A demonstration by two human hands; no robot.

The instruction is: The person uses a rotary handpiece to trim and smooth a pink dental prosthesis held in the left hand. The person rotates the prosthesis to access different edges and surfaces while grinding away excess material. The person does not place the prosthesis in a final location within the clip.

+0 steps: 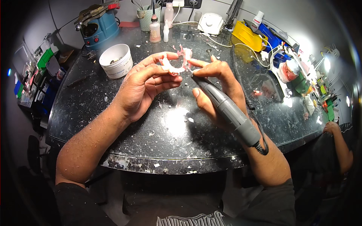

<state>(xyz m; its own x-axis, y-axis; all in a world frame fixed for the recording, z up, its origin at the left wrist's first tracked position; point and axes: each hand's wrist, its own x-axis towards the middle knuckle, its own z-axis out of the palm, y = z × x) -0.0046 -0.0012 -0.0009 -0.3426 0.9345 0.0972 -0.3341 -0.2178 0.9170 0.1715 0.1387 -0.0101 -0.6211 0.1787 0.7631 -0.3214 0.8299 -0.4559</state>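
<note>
Between the thumb and fingers of my left hand [137, 81] is a pink and white denture [175, 69], curved like a horseshoe and held up over the bench. My right hand [222, 81] grips a dark grey rotary handpiece [228, 110], its cord looping off the rear end by my wrist. The handpiece's front end points at the denture's right side. Whether its tip touches the denture is too small to tell. The right fingertips are close beside the denture's right arm.
A white tub [116, 62] stands left of my left hand, with a blue machine [98, 28] behind. Bottles [155, 30] and a tool cup [145, 19] line the back. Yellow bin [247, 35] and cluttered items lie right. White chips litter the dark bench [151, 139]. Another person's arm [339, 145] shows far right.
</note>
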